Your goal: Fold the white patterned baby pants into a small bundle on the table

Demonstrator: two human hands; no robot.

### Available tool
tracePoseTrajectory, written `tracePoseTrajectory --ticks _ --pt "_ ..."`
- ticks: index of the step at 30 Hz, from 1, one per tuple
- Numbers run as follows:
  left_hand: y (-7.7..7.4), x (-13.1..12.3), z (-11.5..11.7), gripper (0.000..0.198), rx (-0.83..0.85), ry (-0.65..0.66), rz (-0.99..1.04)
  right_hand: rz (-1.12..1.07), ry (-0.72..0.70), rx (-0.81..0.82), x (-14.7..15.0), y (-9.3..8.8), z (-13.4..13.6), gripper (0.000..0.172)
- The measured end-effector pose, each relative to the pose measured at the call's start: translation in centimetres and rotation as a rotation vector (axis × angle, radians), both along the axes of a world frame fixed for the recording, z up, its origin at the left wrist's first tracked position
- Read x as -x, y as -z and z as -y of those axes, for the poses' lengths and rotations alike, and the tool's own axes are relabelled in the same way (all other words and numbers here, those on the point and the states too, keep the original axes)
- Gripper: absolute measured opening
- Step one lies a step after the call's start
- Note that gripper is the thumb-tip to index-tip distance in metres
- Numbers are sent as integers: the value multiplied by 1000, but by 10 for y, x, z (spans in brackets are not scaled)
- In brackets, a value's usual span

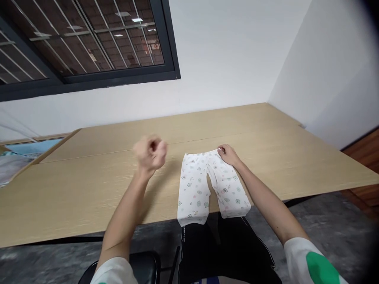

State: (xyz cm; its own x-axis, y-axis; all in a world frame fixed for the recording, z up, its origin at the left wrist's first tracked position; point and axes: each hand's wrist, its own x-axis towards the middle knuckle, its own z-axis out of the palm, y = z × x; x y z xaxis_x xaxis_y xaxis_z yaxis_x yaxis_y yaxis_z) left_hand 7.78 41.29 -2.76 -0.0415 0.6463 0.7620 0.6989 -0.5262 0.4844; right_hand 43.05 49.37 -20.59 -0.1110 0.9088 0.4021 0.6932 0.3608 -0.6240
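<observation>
A small pair of white pants (195, 185) with a pale green and pink print lies spread on the table. Its waistband faces the wall, and the leg ends reach over the table's near edge. At the waistband's right corner, my right hand (228, 154) has its fingers curled on the cloth, gripping it. My left hand (150, 152) is raised above the table to the left of the pants, apart from them. Motion blurs it somewhat, but its fingers are curled into a loose fist and nothing shows inside.
The wooden table (103, 189) runs along a white wall beneath a barred window (97, 37). Beyond its left end, cloth items (26, 157) lie in a wood-edged space. A black stool (142, 266) stands below the near edge. A side wall rises at the right.
</observation>
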Motion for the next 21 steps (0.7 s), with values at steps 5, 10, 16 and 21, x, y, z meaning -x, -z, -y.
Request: tracePoseTrajectory --ticks 5,10,16,21 --pt "41 -13 -41 47 713 37 -374 4 1 12 0 -4 0 24" --pt "83 -15 -64 50 975 43 -509 7 -10 -2 0 -5 0 23" --pt "105 -13 -78 23 964 112 -536 32 -44 7 0 -3 -4 22" --pt "119 -17 -88 21 873 -29 -492 152 -3 9 3 -4 -17 22"
